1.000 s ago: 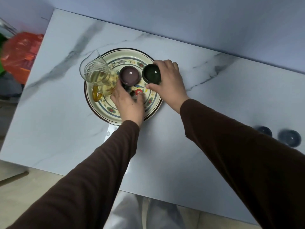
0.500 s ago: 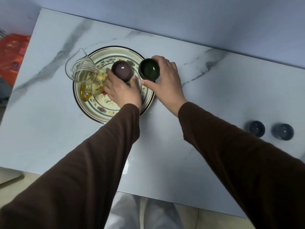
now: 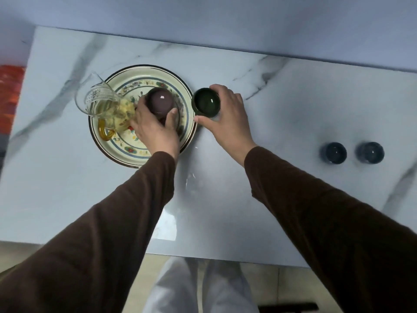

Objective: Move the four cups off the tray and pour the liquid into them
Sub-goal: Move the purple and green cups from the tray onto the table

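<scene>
Marble tabletop [image 3: 225,199] by blue wall [image 3: 203,16]; L hand [image 3: 155,129] grips purple cup [image 3: 160,102], R hand [image 3: 228,118] green cup [image 3: 206,102].

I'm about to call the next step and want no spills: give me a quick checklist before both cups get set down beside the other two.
1. Right hand grips the green cup: ok, cup past the tray's rim.
2. Left hand grips the purple cup: ok, though it is over the tray, not off it yet.
3. Two dark blue cups already on the table: ok, upright, side by side.
4. Free table between the green cup and the blue cups: ok.
5. Glass pitcher upright, liquid inside: ok, close beside the left hand, so mind it.
6. Cups empty and dry: cannot tell.
</scene>
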Demonstrator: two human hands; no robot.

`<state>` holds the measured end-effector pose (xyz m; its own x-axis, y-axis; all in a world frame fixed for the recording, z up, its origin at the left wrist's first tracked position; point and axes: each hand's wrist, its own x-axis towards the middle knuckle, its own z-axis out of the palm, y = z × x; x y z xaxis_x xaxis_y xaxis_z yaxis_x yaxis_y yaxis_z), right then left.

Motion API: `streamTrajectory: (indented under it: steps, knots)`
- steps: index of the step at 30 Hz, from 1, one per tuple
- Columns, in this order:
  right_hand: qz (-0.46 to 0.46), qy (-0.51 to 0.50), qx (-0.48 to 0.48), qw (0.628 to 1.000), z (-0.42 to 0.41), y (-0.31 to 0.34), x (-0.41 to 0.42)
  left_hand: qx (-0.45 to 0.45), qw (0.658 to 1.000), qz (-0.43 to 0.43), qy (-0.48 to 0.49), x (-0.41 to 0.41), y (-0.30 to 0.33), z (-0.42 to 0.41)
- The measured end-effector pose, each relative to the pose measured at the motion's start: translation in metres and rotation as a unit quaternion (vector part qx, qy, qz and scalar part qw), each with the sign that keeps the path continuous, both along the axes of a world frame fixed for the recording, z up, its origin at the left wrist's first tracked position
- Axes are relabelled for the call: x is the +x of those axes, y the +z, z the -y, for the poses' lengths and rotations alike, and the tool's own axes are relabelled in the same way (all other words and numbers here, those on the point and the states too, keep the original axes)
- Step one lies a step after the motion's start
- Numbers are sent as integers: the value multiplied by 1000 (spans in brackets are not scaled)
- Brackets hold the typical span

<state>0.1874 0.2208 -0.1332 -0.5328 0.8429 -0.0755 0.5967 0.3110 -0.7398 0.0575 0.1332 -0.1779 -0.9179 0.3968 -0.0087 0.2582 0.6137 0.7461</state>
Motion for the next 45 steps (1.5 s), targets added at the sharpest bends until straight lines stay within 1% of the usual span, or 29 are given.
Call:
streamTrajectory:
  steps: [5, 13, 24, 28, 31, 36, 41, 45]
  knots:
    - [3, -53, 5, 999, 15, 14, 37, 21, 994, -8, -110, 28, 23, 15]
    - [10, -124, -7, 992, 35, 27, 127, 40, 978, 32, -203, 105, 47, 27]
    - [23, -126, -16, 992, 38, 20, 300, 26, 972, 67, -222, 270, 50, 37]
    - [43, -127, -11, 991, 32, 15, 346, 16, 969, 93, -229, 313, 48, 36]
    - [53, -138, -11, 989, 26, 11, 369, 8, 963, 102, -248, 335, 45, 30]
    - [73, -153, -6, 986, 19, 2, 400, -9, 947, 93, -306, 363, 34, 19]
    - [85, -157, -9, 984, 5, -15, 425, -25, 944, 93, -316, 383, 15, 10]
    - [86, -148, -20, 985, -10, -33, 442, -47, 947, 87, -306, 399, 0, 2]
